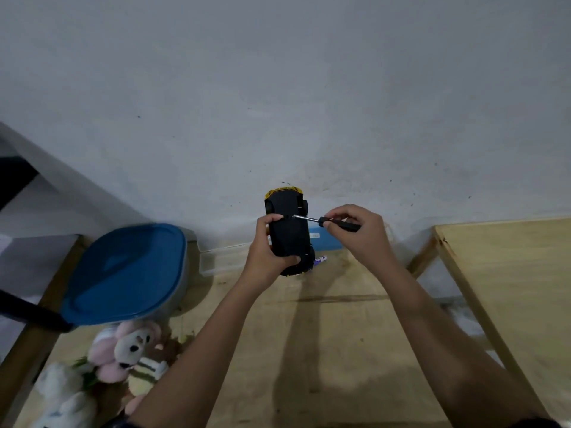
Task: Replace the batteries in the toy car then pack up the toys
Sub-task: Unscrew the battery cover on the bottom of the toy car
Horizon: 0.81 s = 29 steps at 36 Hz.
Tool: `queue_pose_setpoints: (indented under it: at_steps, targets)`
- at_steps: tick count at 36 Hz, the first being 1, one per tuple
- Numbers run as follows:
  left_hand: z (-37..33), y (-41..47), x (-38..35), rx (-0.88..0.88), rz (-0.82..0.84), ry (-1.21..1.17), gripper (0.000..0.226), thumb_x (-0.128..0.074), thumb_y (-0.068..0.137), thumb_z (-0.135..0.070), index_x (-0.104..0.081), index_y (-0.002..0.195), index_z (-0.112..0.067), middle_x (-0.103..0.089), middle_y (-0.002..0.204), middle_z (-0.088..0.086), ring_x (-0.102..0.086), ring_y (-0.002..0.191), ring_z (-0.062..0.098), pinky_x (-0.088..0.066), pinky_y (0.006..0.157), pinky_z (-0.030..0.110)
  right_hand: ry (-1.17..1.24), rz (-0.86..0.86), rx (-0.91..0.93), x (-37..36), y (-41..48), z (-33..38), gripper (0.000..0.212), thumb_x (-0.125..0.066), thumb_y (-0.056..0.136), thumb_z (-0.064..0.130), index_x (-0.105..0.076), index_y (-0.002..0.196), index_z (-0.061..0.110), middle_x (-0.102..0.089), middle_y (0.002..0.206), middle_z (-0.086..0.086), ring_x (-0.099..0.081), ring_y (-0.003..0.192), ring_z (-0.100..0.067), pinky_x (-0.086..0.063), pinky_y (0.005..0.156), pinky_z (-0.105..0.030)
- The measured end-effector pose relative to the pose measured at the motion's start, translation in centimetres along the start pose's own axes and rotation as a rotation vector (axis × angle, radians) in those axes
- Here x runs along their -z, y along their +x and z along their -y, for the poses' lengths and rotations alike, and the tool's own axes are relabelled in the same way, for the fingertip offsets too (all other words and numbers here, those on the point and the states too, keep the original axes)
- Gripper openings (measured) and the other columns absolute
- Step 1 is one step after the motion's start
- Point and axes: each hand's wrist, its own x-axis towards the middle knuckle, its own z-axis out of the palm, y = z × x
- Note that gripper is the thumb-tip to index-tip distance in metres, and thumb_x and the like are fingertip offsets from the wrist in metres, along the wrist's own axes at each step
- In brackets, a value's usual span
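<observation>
Undoing the battery-cover screw, I reckon: left hand [272, 249] grips the upturned toy car [289, 234], right hand [362, 233] fingers pinch the screwdriver [341, 225]. Next: seat the tip squarely, turn.

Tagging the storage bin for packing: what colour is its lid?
The lid is plain blue with no pattern. It shows best in the head view, slightly blurred.

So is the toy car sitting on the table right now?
No, the left hand holds the toy car above the table while the right hand sets a screwdriver against its underside.
</observation>
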Motion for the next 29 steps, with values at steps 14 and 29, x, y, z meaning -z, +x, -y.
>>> queue_pose_setpoints:
  at_steps: [14, 29]
  targets:
    - [-0.2, -0.5, 0.3, -0.031, -0.056, 0.089, 0.076, -0.073, 0.066, 0.012, -0.035, 0.116, -0.030, -0.043, 0.108, -0.015, -0.057, 0.097, 0.017, -0.051, 0.059, 0.015, -0.147, 0.003, 0.068, -0.4, -0.1, 0.6, 0.012, -0.072, 0.076, 0.004, -0.074, 0.085, 0.012, -0.067, 0.083, -0.009, -0.063, 0.076, -0.008, -0.048, 0.070, -0.009]
    - [-0.3, -0.2, 0.2, -0.065, -0.035, 0.450, 0.076, -0.068, 0.070, 0.007, -0.035, 0.127, -0.029, -0.039, 0.121, 0.003, -0.044, 0.093, 0.015, -0.042, 0.071, 0.023, -0.306, 0.049, 0.148, -0.7, -0.2, 2.2, 0.014, -0.071, 0.079, 0.006, -0.074, 0.092, 0.009, -0.065, 0.088, -0.011, -0.060, 0.078, -0.014, -0.048, 0.070, -0.012]
